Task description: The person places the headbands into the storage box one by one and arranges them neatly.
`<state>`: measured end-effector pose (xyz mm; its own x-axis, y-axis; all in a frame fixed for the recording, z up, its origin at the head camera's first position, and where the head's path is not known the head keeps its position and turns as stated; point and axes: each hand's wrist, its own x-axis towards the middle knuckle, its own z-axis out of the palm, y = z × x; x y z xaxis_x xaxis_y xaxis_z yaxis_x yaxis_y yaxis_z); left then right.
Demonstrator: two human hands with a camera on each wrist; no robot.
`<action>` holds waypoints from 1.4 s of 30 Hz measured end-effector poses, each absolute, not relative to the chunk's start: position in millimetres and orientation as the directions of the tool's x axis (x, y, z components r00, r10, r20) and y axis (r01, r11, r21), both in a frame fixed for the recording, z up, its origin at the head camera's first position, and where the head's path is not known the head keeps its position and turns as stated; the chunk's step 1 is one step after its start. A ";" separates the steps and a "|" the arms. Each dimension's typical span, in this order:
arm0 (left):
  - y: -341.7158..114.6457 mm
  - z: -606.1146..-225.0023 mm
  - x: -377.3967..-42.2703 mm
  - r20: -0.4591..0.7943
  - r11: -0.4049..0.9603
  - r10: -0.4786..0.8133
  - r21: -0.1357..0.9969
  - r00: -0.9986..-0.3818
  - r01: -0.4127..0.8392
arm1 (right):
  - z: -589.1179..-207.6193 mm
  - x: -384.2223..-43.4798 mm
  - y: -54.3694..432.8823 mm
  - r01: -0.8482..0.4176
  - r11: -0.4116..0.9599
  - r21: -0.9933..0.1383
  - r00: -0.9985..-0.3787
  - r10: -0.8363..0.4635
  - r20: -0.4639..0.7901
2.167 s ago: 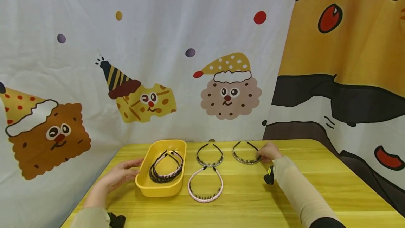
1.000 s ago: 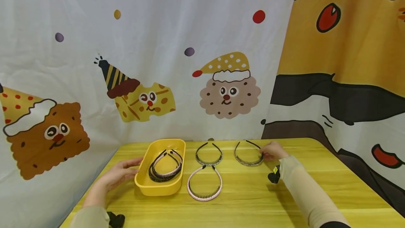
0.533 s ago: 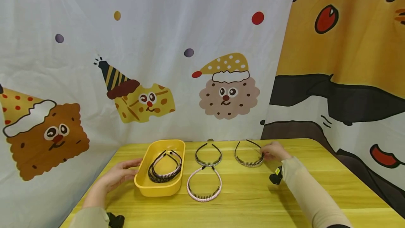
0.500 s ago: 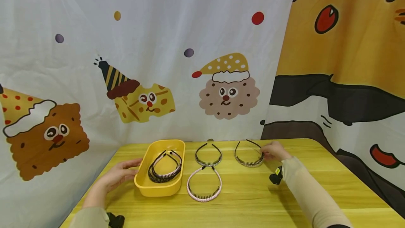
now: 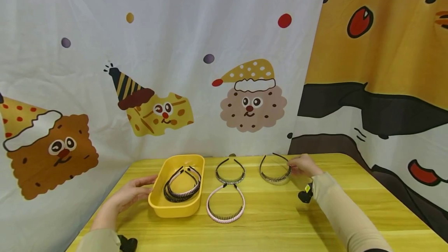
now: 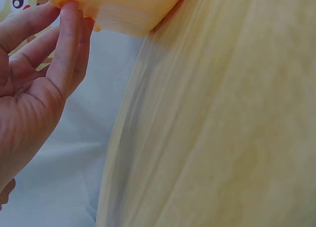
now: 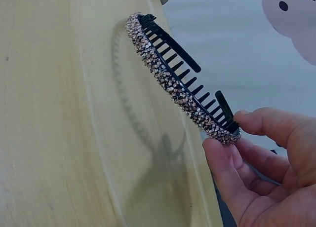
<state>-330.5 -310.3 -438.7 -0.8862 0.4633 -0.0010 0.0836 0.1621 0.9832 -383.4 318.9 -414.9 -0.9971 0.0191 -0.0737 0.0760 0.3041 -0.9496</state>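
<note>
My right hand [image 5: 303,165] pinches one end of a toothed black headband [image 5: 275,177] between thumb and fingers at the table's back right. In the right wrist view the headband [image 7: 173,91] is covered in pinkish glittering beads, and its shadow falls on the tabletop apart from it. On the left, my left hand [image 5: 133,194] touches the side of a yellow plastic basket [image 5: 176,212] with extended fingers. The left wrist view has those fingertips [image 6: 70,6] right at the basket's rim. Inside the basket lie several headbands [image 5: 182,196], dark and pink.
A silvery beaded headband [image 5: 231,182] lies at the back middle of the yellow wood-grain table [image 5: 273,224]. A pink headband [image 5: 225,220] lies just in front, its ends close to the silvery one. A cartoon-printed curtain [image 5: 168,30] hangs behind the table.
My right hand has shifted slightly right with the beaded headband, which now sits a little above the tabletop. My left hand and the basket stay in place.
</note>
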 end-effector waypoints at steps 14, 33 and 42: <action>-311.5 -438.9 -331.8 -0.009 0.163 0.466 0.984 -0.885 0.076 | -403.6 -384.3 322.5 0.016 0.303 -0.953 -1.000 -0.014 -0.021; -310.2 -437.7 -331.2 0.011 0.146 0.481 0.985 -0.876 0.093 | -397.3 -379.8 313.7 0.002 0.319 -0.948 -0.999 -0.045 -0.018; -313.0 -441.9 -334.4 -0.001 0.172 0.461 0.981 -0.888 0.088 | -398.8 -383.6 306.7 0.008 0.307 -0.952 -0.999 -0.043 -0.022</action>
